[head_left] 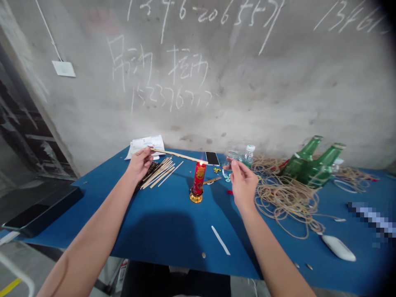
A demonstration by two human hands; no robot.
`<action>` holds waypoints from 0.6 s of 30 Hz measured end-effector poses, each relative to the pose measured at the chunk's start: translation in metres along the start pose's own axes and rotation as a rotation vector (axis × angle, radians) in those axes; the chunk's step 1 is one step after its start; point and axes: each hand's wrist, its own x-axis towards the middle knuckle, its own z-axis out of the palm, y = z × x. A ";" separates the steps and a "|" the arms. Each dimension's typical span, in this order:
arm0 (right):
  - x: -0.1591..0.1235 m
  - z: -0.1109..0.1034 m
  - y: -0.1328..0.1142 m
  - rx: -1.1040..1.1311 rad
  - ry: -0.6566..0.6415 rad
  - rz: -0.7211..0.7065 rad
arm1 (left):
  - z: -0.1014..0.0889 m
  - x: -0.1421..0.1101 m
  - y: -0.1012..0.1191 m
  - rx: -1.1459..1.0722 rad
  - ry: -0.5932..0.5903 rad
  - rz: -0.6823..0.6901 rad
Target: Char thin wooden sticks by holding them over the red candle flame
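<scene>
My left hand (142, 162) is closed in a pinch on one end of a thin wooden strip (182, 156). The strip reaches across to a lit red candle (199, 177) on a gold base, its far end at the flame. To the candle's right, my right hand (244, 181) hangs above the table with fingers loosely bent and apart. No object shows clearly in it, and it is apart from the strip. Beside my left forearm lies a bundle of wooden strips (159, 173), some with dark ends.
On the blue table (163, 235) lie a phone (212, 158), tangled cord (281, 200), two green bottles (321, 167), a glass jar (232, 155), a small clear bottle (249, 154), papers (147, 144), a white strip (220, 240), a white mouse-like object (338, 247) and a black box (43, 210). A concrete wall stands behind.
</scene>
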 end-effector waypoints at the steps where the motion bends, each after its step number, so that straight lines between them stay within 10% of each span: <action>1: 0.000 0.000 0.000 0.007 0.002 -0.001 | -0.001 0.000 0.000 -0.001 0.000 0.001; 18: 0.001 0.001 -0.003 0.025 0.008 -0.012 | -0.001 0.000 0.003 -0.005 0.031 0.002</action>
